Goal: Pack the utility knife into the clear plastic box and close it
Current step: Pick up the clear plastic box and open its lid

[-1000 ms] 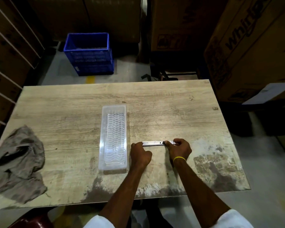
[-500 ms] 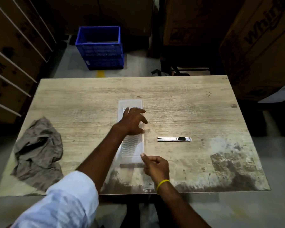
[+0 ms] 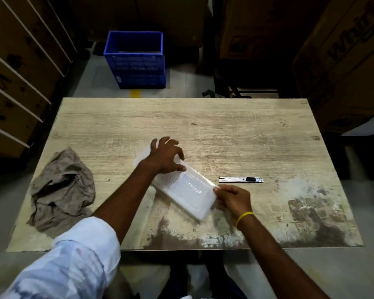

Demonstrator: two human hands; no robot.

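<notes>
The clear plastic box (image 3: 186, 190) lies slanted on the wooden table (image 3: 225, 130), its near end pointing toward the lower right. My left hand (image 3: 165, 155) grips the box's far end from above, fingers spread over it. My right hand (image 3: 232, 198) pinches the near right corner of the box. The silver utility knife (image 3: 241, 179) with a black slider lies flat on the table just right of the box, above my right hand, touched by neither hand.
A crumpled grey rag (image 3: 63, 188) lies at the table's left edge. A blue crate (image 3: 136, 59) stands on the floor beyond the table. Large cardboard cartons (image 3: 343, 61) rise at the right, wooden racks (image 3: 20, 72) at the left.
Both hands let go of the knife, which stays on the table. They moved to the box and turned it from lengthwise to slanted.
</notes>
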